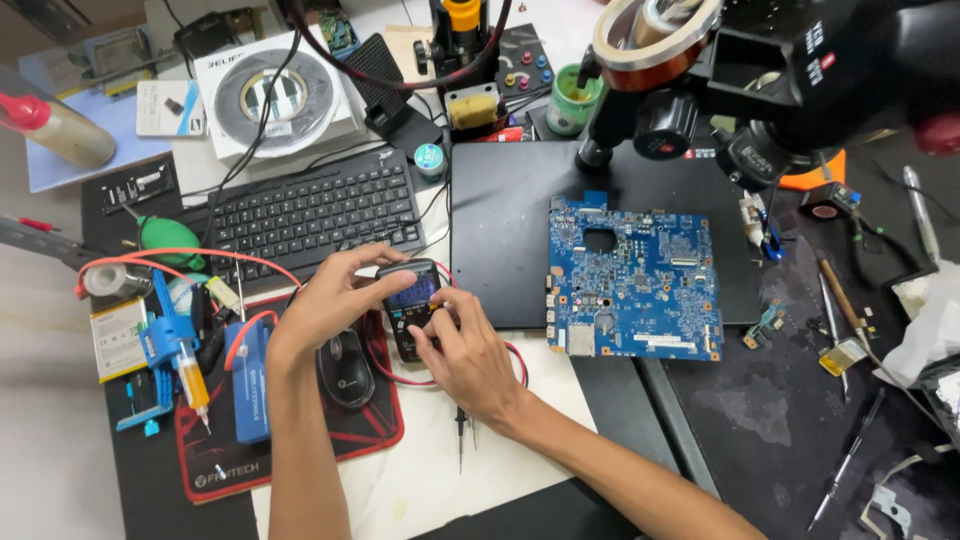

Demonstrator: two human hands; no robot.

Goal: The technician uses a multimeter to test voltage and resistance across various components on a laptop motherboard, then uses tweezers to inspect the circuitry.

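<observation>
Cluttered repair bench: both the left hand (pixel 335 295) and right hand (pixel 470 355) grip a small black multimeter (pixel 413 305) near the mouse (pixel 345 368), whose red leads (pixel 515 360) could, seemingly, snag the probes (pixel 465 432) toward the blue motherboard (pixel 633 277).

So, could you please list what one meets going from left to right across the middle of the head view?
Blue syringe holder → computer mouse → multimeter held by both hands → blue circuit board → tweezers.
</observation>
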